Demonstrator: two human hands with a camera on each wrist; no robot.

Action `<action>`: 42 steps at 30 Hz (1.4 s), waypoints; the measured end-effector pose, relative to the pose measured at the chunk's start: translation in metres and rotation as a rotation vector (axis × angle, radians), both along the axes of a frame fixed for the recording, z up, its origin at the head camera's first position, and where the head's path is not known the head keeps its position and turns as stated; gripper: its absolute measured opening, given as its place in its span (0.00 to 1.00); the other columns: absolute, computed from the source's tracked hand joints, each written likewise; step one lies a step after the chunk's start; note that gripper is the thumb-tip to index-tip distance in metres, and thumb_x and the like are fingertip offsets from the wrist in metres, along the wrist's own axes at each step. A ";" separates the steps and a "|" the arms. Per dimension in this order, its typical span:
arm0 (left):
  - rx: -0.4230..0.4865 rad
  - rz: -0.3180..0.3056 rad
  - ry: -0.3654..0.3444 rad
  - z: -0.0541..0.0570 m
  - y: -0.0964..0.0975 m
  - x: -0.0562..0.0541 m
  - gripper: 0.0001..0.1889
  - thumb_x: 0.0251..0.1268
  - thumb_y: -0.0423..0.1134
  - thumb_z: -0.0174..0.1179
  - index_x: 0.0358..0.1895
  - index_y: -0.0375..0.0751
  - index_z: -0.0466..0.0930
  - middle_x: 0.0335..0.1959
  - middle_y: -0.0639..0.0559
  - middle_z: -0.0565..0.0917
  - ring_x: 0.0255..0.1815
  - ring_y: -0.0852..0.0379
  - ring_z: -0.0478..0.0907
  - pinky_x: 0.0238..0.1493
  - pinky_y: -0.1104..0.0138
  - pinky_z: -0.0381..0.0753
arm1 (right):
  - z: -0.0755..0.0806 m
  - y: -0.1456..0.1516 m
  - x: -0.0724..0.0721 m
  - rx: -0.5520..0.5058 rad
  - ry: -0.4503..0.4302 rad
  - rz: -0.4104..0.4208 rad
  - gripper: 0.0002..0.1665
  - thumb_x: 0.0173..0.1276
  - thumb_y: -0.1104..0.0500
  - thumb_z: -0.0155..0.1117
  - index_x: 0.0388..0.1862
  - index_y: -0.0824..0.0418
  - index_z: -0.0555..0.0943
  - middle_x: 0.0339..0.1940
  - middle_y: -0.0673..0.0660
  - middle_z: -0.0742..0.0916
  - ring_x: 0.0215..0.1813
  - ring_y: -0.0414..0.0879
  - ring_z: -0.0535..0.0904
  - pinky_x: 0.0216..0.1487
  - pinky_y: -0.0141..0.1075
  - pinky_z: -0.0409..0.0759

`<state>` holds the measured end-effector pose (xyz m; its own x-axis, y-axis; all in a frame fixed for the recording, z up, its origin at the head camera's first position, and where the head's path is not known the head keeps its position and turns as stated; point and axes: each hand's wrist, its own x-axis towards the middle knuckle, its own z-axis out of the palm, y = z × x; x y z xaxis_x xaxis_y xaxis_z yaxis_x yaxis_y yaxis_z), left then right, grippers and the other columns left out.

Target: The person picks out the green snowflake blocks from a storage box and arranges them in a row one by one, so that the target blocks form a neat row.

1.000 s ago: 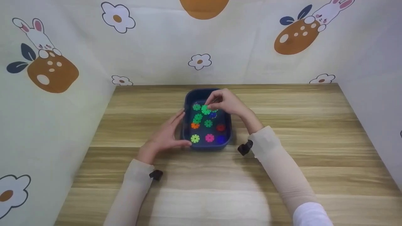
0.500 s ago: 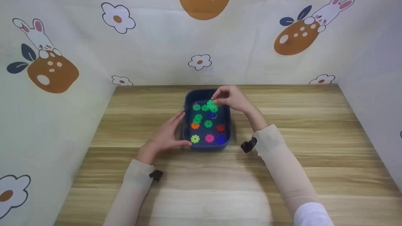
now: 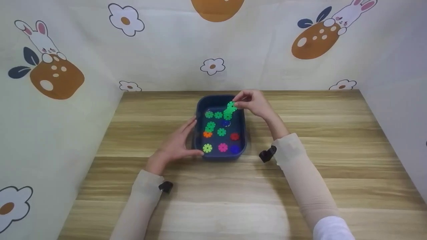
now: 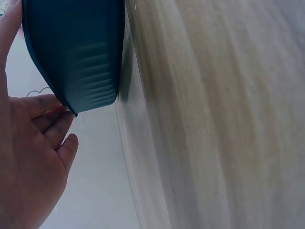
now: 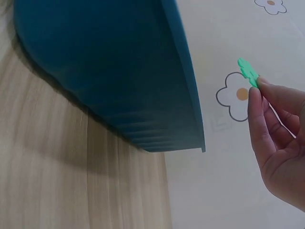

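Note:
In the head view a dark blue plastic bin (image 3: 217, 156) sits on the table with several notched plastic discs in it. My right hand (image 3: 255, 102) is at the bin's far right corner, pinching a bright green snowflake disc (image 3: 232, 106) between thumb and fingertip. The right wrist view shows this green snowflake disc (image 5: 248, 72) nearly edge-on, above the rim. It overlaps another green disc (image 3: 227, 116) in the head view. My left hand (image 3: 175, 143) rests against the bin's left side, thumb spread toward the near corner and straight fingers touching the rim.
Inside the bin lie more discs: several green ones, an orange disc (image 3: 207, 134), a red disc (image 3: 235, 136), a yellow-green disc (image 3: 207, 148), a pink disc (image 3: 223, 147) and blue ones. Printed cloth (image 3: 166, 50) surrounds the wooden table (image 3: 317, 133) behind and at both sides.
My right hand has moved right and toward the far corner with the green snowflake disc, uncovering green discs beneath. My left hand and the bin have stayed put.

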<state>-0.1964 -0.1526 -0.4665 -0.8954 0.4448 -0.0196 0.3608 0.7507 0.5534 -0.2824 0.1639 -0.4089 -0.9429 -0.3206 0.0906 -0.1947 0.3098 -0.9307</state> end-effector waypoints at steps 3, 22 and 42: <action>0.020 0.001 -0.013 0.001 0.000 0.001 0.66 0.40 0.77 0.68 0.81 0.50 0.47 0.84 0.56 0.46 0.83 0.48 0.50 0.78 0.46 0.59 | -0.001 0.004 -0.001 0.007 0.004 -0.046 0.12 0.66 0.65 0.69 0.44 0.72 0.84 0.40 0.60 0.88 0.34 0.38 0.84 0.41 0.27 0.86; 0.003 -0.003 0.003 0.000 0.000 0.000 0.67 0.39 0.78 0.67 0.81 0.49 0.47 0.84 0.55 0.47 0.82 0.48 0.51 0.78 0.47 0.60 | -0.020 0.030 -0.011 -0.184 -0.034 -0.307 0.14 0.66 0.69 0.66 0.47 0.78 0.81 0.31 0.44 0.85 0.34 0.32 0.84 0.41 0.24 0.86; 0.003 -0.008 0.010 -0.001 0.000 -0.001 0.65 0.41 0.75 0.69 0.81 0.51 0.47 0.84 0.55 0.46 0.82 0.46 0.52 0.77 0.45 0.60 | -0.045 0.055 -0.019 -0.195 -0.107 -0.446 0.14 0.66 0.71 0.65 0.49 0.77 0.81 0.30 0.45 0.83 0.33 0.33 0.82 0.40 0.23 0.85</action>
